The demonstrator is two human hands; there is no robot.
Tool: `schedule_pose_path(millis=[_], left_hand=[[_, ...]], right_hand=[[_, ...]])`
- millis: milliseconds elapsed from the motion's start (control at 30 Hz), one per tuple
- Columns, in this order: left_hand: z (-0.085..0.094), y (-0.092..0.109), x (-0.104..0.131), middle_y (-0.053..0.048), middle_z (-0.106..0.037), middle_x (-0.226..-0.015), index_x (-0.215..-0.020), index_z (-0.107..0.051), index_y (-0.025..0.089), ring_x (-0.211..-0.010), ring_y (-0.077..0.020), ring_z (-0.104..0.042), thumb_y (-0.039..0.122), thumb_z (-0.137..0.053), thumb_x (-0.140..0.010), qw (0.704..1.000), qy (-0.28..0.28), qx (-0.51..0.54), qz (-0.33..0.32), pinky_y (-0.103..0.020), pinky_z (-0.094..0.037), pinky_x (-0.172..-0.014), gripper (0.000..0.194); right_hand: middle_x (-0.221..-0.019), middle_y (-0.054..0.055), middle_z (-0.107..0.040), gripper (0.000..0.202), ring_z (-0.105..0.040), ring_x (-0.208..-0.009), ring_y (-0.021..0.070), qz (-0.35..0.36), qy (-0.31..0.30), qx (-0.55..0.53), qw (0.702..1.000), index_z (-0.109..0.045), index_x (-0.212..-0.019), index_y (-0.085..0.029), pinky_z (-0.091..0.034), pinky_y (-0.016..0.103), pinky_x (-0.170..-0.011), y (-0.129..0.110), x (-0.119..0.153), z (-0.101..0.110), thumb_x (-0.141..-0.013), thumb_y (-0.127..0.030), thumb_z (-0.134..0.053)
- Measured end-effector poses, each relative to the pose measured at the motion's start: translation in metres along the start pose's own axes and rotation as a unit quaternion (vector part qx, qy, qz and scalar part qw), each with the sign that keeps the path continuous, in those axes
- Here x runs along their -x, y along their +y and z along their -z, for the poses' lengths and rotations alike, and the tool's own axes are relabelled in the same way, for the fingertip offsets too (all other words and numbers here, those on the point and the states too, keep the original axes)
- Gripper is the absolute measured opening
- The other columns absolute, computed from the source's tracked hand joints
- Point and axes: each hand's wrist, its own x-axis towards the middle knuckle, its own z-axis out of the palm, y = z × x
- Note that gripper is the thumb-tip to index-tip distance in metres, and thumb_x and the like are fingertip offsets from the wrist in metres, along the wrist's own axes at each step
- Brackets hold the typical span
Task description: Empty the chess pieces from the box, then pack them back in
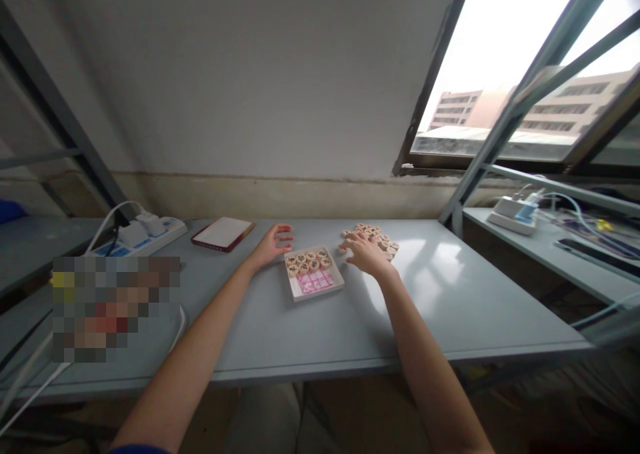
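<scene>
Xiangqi pieces (305, 268) stand two rows deep in white tray (317, 295); left hand (273, 246), ten o'clock, fingers spread; right hand (367, 253), two o'clock, fingers parted at piled pieces (373, 230).

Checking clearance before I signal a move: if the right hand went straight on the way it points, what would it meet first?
Probably the box, near its far right corner; the right hand points left towards it. Height is unclear, so it might pass over.
</scene>
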Motion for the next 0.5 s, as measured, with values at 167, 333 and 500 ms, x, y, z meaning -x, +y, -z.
schedule_pose_path(millis=[167, 333, 500], left_hand=[[0.000, 0.001, 0.001, -0.012, -0.042, -0.120, -0.097, -0.043, 0.017, -0.096, -0.0177, -0.054, 0.013, -0.068, -0.055, 1.000, -0.004, -0.008, 0.009, -0.035, -0.047, -0.080, 0.049], [-0.001, 0.004, 0.001, -0.012, -0.047, -0.116, -0.098, -0.045, 0.015, -0.094, -0.0184, -0.056, 0.021, -0.067, -0.060, 0.998, 0.004, -0.067, 0.005, -0.036, -0.047, -0.079, 0.044], [0.001, 0.003, 0.001, -0.012, -0.052, -0.112, -0.097, -0.048, 0.014, -0.090, -0.0175, -0.058, 0.025, -0.066, -0.061, 0.996, 0.016, -0.092, 0.001, -0.035, -0.046, -0.079, 0.042]], right_hand=[[-0.113, 0.008, -0.050, 0.034, -0.042, -0.106, 0.0223, 0.025, 0.035, -0.022, 0.999, -0.054, -0.108, -0.021, -0.031, 0.036, -0.088, -0.004, -0.004, -0.008, -0.075, -0.015, -0.052], [-0.098, 0.009, -0.056, 0.025, -0.051, -0.090, 0.0173, 0.034, 0.039, -0.053, 0.997, -0.062, -0.096, -0.017, -0.036, 0.027, -0.079, -0.007, -0.008, -0.011, -0.079, -0.012, -0.043], [-0.092, 0.007, -0.060, 0.017, -0.053, -0.087, 0.0173, 0.015, 0.088, -0.095, 0.992, -0.061, -0.092, -0.018, -0.036, 0.027, -0.078, -0.010, -0.011, -0.004, -0.078, -0.019, -0.051]])
